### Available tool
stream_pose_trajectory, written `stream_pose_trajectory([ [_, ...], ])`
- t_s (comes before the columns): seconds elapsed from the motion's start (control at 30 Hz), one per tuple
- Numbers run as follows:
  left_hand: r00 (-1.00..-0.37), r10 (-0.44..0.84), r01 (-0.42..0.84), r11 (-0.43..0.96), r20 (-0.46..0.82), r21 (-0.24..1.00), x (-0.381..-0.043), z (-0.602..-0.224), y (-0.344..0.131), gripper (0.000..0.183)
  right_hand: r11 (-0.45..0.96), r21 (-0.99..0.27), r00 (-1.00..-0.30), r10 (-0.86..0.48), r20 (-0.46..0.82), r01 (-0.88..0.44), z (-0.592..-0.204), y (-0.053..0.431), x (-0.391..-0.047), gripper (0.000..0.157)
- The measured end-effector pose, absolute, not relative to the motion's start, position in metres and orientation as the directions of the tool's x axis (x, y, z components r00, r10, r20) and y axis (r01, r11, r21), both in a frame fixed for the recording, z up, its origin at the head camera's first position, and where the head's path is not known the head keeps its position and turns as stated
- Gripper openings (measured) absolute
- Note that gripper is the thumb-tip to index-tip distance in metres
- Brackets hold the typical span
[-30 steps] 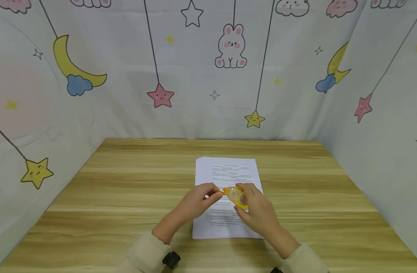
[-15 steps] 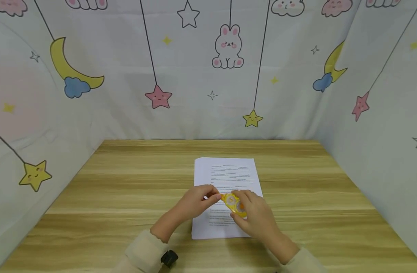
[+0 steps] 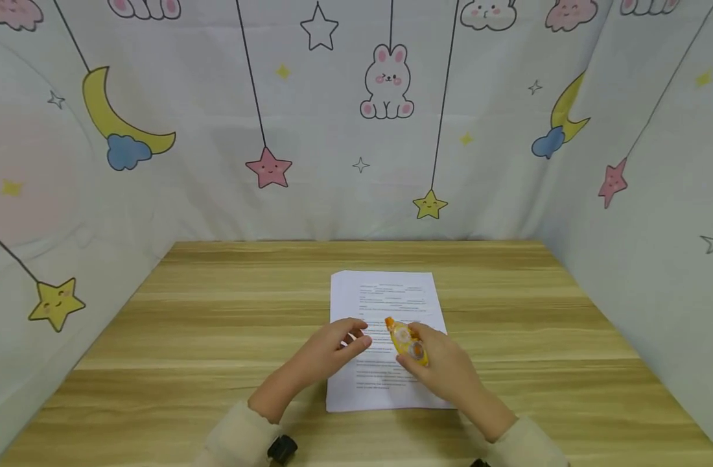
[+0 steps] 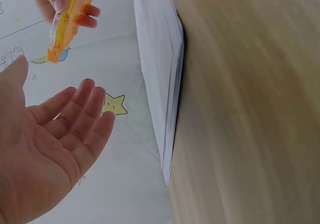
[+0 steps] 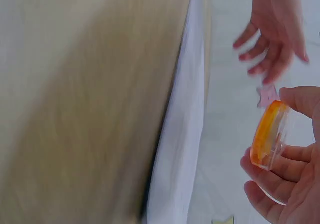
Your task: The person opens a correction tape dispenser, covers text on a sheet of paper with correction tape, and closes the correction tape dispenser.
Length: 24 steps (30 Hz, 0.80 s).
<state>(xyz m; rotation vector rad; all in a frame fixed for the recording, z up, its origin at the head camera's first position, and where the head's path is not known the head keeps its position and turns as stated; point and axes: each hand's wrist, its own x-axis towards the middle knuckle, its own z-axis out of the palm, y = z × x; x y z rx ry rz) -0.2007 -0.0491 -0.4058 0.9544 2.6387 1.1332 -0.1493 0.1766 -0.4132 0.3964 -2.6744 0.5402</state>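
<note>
A yellow and orange correction tape (image 3: 408, 342) with a clear cover is held between the thumb and fingers of my right hand (image 3: 444, 363), above the printed pages. Its orange tip points away and slightly left. In the right wrist view the correction tape (image 5: 270, 135) shows edge-on in the grip. My left hand (image 3: 328, 350) hovers over the left side of the paper, apart from the tape. The left wrist view shows that hand (image 4: 60, 139) palm up to the camera, fingers loosely bent, holding nothing. Beneath both hands lies a stack of printed paper (image 3: 385, 395).
The stack rests on a wood-grain table (image 3: 228, 311). A white curtain (image 3: 333, 117) printed with stars, moons and rabbits surrounds the table at the back and sides. Dark wrist devices sit at both sleeves, one being the left wrist camera (image 3: 282, 449).
My left hand has let go of the correction tape's tip and drawn back left, its fingers spreading. The right hand has turned the tape so the tip points farther away.
</note>
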Motion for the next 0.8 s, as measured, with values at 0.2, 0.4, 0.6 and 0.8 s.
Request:
stream_pose_trajectory([
  [0.2, -0.81, 0.572, 0.492, 0.538, 0.132, 0.685, -0.197, -0.409, -0.055, 0.055, 0.896, -0.428, -0.986, -0.052, 0.159, -0.116, -0.409, 0.225, -0.173, 0.058],
  [0.4, -0.805, 0.58, 0.494, 0.537, 0.126, 0.684, -0.196, -0.41, -0.058, 0.052, 0.947, -0.319, -0.999, 0.041, 0.025, 0.031, -0.412, 0.259, -0.193, 0.064],
  [0.6, -0.791, 0.601, 0.507, 0.54, 0.115, 0.672, -0.196, -0.409, -0.058, 0.05, 0.951, -0.283, -0.992, 0.109, -0.063, 0.123, -0.416, 0.267, -0.2, 0.069],
  [0.8, -0.788, 0.606, 0.511, 0.546, 0.108, 0.664, -0.196, -0.407, -0.06, 0.05, 0.957, -0.255, -0.989, 0.121, -0.082, 0.138, -0.418, 0.269, -0.203, 0.064],
])
